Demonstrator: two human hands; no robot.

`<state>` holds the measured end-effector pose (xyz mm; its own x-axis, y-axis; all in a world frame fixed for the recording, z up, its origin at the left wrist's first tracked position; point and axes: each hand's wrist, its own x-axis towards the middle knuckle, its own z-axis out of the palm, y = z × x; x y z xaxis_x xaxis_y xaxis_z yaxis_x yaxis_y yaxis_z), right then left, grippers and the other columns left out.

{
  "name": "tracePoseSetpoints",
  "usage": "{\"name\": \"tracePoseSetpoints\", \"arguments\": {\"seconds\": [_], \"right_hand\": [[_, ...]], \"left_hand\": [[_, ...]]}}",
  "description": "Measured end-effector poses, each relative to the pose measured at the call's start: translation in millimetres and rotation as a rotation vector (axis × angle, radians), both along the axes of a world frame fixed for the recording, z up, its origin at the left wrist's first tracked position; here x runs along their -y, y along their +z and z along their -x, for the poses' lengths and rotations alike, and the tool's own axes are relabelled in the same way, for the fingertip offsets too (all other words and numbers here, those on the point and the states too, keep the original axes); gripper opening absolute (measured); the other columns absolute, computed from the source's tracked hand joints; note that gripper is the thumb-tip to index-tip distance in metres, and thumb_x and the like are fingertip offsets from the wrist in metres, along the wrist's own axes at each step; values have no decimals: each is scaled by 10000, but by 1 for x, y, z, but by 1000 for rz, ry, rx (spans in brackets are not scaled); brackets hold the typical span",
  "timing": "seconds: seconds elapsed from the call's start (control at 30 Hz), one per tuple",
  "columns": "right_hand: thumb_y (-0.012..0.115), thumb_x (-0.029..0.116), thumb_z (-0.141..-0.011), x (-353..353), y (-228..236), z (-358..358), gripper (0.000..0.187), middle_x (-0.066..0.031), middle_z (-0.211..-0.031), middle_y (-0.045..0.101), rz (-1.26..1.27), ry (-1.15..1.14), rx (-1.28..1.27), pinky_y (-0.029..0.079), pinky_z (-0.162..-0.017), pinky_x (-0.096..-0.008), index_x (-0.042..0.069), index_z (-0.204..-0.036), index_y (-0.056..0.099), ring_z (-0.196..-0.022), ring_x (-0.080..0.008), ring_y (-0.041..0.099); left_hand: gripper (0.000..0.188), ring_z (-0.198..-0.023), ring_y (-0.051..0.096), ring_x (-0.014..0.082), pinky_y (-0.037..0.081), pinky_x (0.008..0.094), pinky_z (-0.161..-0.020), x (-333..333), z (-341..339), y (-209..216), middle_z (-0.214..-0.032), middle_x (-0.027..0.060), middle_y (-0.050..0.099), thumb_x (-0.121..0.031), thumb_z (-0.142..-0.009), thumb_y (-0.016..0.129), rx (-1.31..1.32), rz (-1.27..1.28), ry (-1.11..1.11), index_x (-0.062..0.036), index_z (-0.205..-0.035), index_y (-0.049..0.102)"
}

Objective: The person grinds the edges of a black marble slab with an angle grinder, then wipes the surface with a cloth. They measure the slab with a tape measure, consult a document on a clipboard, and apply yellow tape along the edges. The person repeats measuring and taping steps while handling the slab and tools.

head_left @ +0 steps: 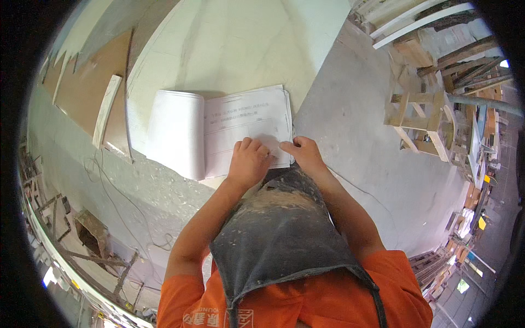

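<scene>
An open paper booklet (249, 120) lies in front of me on a large pale board (240, 44). Its left-hand leaves (174, 134) curl over toward the fold. The right-hand page carries printed lines of text. My left hand (250, 159) rests on the lower part of that page, fingers curled in; whatever they hold, if anything, is hidden beneath them. At the page's lower right edge, my right hand (306, 155) pinches the sheets between thumb and fingers. A dusty dark apron (279, 229) hangs below both hands.
A brown panel (95, 82) with a white strip (107, 109) on it stands at the left. Thin cables (117, 202) trail over the grey floor (361, 115). Wooden frames (426, 123) and stacked timber (465, 65) are at the right. A wooden box (92, 232) sits lower left.
</scene>
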<state>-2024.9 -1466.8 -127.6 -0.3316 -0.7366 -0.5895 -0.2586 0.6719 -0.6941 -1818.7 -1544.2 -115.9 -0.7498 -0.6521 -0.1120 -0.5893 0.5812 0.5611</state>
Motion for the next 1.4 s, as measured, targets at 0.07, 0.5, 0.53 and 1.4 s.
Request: {"name": "tracePoseSetpoints", "arguments": {"seconds": [0.07,0.5,0.53,1.4], "right_hand": [[776,362,-888,0,-2,-1,426,-102,-767,680,3,-43,85,491,-663,-357,-55,-950,713,-708,-182,614],[714,177,-885,-15,-4,17,288,-72,-932,716,-57,-102,444,537,-725,-305,-44,-1070,714,-808,-150,662],[716,178,-884,-13,0,16,286,-69,-928,713,-63,-90,422,532,-715,-304,-46,-1062,712,-799,-147,656],[661,131,-941,-19,-11,10,246,-48,-1020,713,-106,-159,395,535,-735,-303,-2,-1146,692,-863,-137,647]], "left_hand": [[224,-973,607,333,467,458,-889,5,1,4,-1002,108,690,-226,-811,811,26,60,5,-69,-944,722],[605,-1310,522,370,421,484,-1093,68,-196,34,-1383,180,592,-180,-879,786,208,825,1012,-9,-1409,547],[686,-1343,491,382,395,500,-1121,58,-176,40,-1444,173,553,-177,-864,800,20,758,831,-20,-1458,496],[163,-676,520,104,410,272,-628,48,-184,53,-761,12,607,-161,-1024,644,-975,-624,1326,-9,-1029,702]]}}
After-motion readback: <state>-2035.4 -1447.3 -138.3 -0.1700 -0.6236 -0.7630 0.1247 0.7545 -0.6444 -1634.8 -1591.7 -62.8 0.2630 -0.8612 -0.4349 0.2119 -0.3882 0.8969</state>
